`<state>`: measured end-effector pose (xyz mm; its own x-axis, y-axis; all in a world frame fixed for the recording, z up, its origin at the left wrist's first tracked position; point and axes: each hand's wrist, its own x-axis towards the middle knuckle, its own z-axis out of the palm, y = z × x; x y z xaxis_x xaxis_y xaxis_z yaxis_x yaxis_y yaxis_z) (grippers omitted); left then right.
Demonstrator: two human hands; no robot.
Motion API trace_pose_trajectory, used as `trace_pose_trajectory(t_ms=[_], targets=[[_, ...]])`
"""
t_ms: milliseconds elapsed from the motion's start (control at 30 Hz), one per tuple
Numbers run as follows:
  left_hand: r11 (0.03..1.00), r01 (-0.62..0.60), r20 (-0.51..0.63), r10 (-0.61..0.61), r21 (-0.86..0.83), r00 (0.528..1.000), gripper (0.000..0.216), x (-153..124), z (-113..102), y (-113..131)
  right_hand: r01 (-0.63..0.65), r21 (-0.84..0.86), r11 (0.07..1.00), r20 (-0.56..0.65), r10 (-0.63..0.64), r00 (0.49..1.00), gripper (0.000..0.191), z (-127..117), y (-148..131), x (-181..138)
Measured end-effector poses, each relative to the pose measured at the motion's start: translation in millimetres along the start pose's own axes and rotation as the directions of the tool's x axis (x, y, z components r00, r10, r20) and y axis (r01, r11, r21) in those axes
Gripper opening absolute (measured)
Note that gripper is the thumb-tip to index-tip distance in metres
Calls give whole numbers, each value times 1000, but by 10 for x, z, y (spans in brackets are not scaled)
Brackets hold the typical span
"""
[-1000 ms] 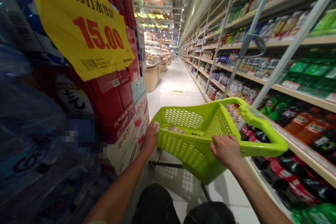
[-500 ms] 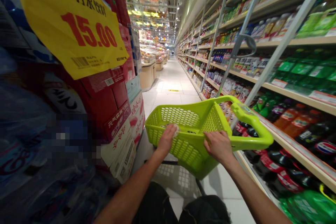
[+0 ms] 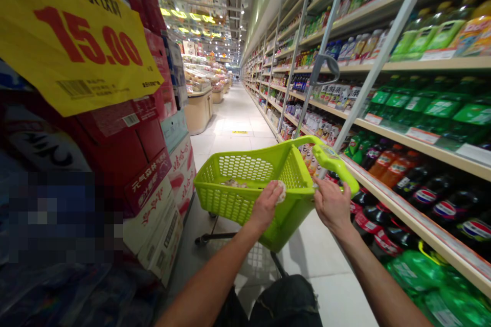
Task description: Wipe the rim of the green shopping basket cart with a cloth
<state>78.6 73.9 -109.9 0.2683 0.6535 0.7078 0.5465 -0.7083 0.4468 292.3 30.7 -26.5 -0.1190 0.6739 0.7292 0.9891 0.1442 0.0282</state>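
Note:
A lime-green plastic shopping basket (image 3: 230,199) on a wheeled frame stands in the aisle in front of me. My left hand (image 3: 265,206) is closed round a small whitish wad (image 3: 282,191) and presses it on the basket's near rim. My right hand (image 3: 332,203) grips the basket where the near rim meets its green handle (image 3: 337,163). Some pale items lie inside the basket.
Stacked red and white drink cartons (image 3: 153,173) with a yellow 15.00 price sign (image 3: 76,46) rise close on my left. Long shelves of bottled drinks (image 3: 414,184) line the right. The white tiled aisle (image 3: 238,127) runs straight ahead.
My left hand slid with the wad along the basket's rim, from the left corner rightward toward my right hand. My right hand shifted to the handle's base.

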Motion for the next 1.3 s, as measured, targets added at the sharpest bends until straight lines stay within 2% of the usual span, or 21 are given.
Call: trace_pose_trajectory(t_ms=[67, 167, 200, 233, 300, 367, 433, 500, 600, 633, 667, 733, 800, 867, 933, 1000, 1067, 1100, 1133, 1233, 1300], targets=[[1000, 2, -10, -2, -22, 1000, 52, 51, 27, 45, -46, -20, 999, -27, 45, 999, 34, -23, 60, -15], [990, 144, -90, -144, -15, 985, 55, 112, -38, 11, -71, -25, 997, -70, 69, 995, 35, -49, 126, -48], [988, 155, -92, -156, -17, 983, 54, 145, -31, 47, -68, -23, 997, -77, 66, 995, 36, -44, 127, -57], [992, 128, -75, -129, -24, 989, 52, 187, 3, 121, -60, -20, 998, -78, 59, 995, 38, -33, 119, -63], [999, -15, -2, 15, -51, 1000, 45, 288, 129, 351, -47, -18, 999, -81, 46, 996, 40, 2, 101, -71], [986, -150, 28, 153, -74, 988, 40, 376, 250, 555, -54, -20, 998, -103, 52, 993, 42, 32, 124, -82], [972, -221, 49, 225, -86, 973, 39, 402, 276, 584, -95, -32, 995, -150, 90, 985, 43, 41, 207, -110], [982, -174, 39, 177, -70, 983, 40, 349, 195, 421, -124, -42, 991, -173, 115, 978, 44, 28, 311, -151], [999, 45, -53, -46, -14, 998, 48, 236, 44, 142, -118, -45, 992, -140, 111, 984, 46, 6, 369, -200], [998, 69, -65, -70, -7, 995, 49, 222, 32, 127, -119, -46, 992, -133, 112, 985, 47, 5, 345, -203], [999, 52, -56, -53, -8, 997, 48, 227, 47, 167, -122, -43, 992, -132, 116, 984, 47, 6, 303, -200], [996, -79, -8, 79, -40, 997, 42, 292, 138, 373, -110, -22, 994, -138, 106, 985, 47, 11, 204, -180], [973, -214, 24, 217, -87, 976, 36, 389, 241, 611, -81, 16, 997, -129, 83, 988, 46, 2, 146, -166], [952, -274, 47, 282, -136, 958, 33, 458, 279, 725, -88, 49, 995, -114, 93, 989, 44, -34, 163, -185], [966, -185, 34, 194, -180, 980, 33, 468, 243, 684, -141, 82, 987, -113, 149, 982, 42, -97, 211, -245], [971, 47, -46, -60, -236, 997, 36, 431, 183, 596, -190, 180, 965, -126, 215, 969, 40, -167, 192, -333], [896, 265, -104, -319, -356, 942, 39, 372, 159, 614, -218, 390, 895, -92, 273, 958, 41, -218, 37, -418], [841, 317, -80, -387, -438, 918, 40, 340, 169, 687, -234, 516, 824, -40, 297, 954, 42, -231, -89, -451], [785, 335, -23, -405, -521, 914, 41, 305, 191, 796, -267, 629, 730, 24, 325, 946, 45, -237, -233, -476], [644, 324, 182, -278, -693, 943, 40, 187, 261, 1188, -407, 804, 433, 207, 438, 875, 56, -221, -617, -515], [612, 334, 277, -190, -717, 942, 47, 112, 241, 1323, -473, 815, 333, 262, 517, 815, 59, -202, -704, -534]])
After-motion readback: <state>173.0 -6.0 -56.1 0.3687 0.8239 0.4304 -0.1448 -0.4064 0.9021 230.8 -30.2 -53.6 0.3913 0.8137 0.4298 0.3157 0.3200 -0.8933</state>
